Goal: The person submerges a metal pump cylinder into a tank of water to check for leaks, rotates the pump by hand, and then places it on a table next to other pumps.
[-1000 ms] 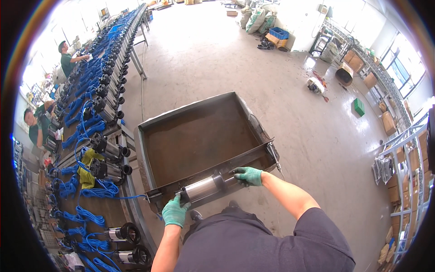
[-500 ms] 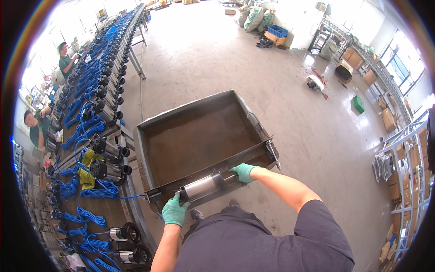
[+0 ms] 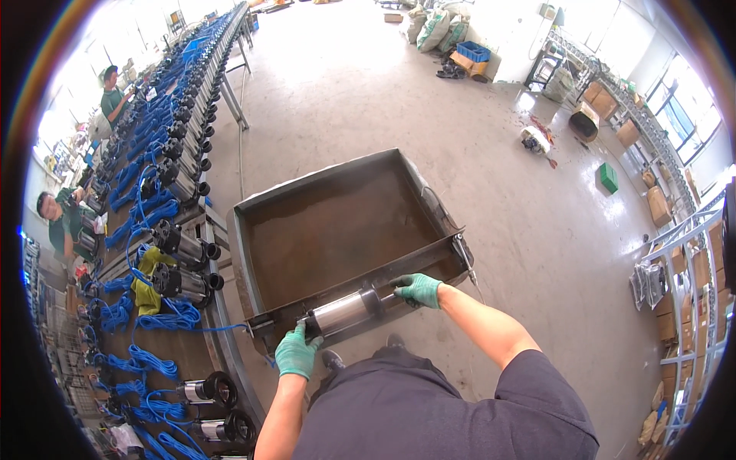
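A pump (image 3: 343, 313) with a shiny steel cylinder body and black ends lies lengthwise over the near edge of a metal tank (image 3: 322, 170). Brown, murky liquid stands inside the tank. My left hand (image 3: 297, 354), in a green glove, grips the pump's left end, its thumb on the black part. At the opposite end, my right hand (image 3: 420, 290), gloved alike, has its fingers closed round the dark narrow piece sticking out. Part of that piece is hidden under the glove.
To my left runs a long bench (image 3: 222, 337) bearing several pumps with coiled blue cables (image 3: 157, 360) and a yellow cloth (image 3: 149, 280). Two people work behind it. A lever-like metal fitting (image 3: 461, 249) sits at the tank's right corner. A rack with boxes (image 3: 686, 307) stands far right.
My right hand has shifted slightly along the pump's right end, its wrist turned a little. The left hand keeps its hold, and the pump stays nearly in place.
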A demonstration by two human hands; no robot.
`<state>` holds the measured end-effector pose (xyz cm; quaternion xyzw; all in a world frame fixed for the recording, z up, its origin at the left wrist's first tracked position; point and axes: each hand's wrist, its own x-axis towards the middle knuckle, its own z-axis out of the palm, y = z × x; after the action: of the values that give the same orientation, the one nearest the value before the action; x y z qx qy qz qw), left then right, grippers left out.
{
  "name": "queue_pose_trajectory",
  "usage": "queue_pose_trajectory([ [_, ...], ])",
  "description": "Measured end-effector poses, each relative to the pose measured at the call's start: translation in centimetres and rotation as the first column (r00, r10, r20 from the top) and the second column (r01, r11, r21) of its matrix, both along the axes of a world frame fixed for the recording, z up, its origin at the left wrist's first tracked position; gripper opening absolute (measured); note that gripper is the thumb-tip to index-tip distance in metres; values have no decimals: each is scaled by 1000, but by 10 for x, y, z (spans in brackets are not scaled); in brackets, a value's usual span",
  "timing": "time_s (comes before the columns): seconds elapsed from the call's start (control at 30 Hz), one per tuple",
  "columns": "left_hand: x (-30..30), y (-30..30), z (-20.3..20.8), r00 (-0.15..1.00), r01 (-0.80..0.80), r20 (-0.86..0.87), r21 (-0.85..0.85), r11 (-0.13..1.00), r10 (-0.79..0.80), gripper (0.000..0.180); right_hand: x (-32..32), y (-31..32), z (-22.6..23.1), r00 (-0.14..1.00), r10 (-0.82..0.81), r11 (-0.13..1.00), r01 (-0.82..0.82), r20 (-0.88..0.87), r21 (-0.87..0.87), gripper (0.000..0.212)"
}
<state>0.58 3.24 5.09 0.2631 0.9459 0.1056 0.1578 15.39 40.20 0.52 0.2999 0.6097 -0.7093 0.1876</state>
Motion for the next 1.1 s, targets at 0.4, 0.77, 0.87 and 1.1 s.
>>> queue_pose_trajectory([
  [0.4, 2, 0, 5, 1000, 14, -21, 105, 994, -12, 64, -10, 11, -12, 977, -210, 943, 212, 34, -257, 30],
  [0.77, -7, -134, -76, 847, -511, 0, 273, 815, 531, 39, -26, -19, 10, 756, 542, 508, -642, 366, 574, 37],
  [0.87, -18, -157, -112, 813, -583, 136, 211, 785, 567, 46, -15, -16, 7, 784, 567, 186, -421, 253, 888, 23],
  [1.1, -19, -183, -160, 897, -414, 300, 322, 851, 323, 47, 2, -22, -10, 973, 216, 873, -153, -85, 464, 38],
])
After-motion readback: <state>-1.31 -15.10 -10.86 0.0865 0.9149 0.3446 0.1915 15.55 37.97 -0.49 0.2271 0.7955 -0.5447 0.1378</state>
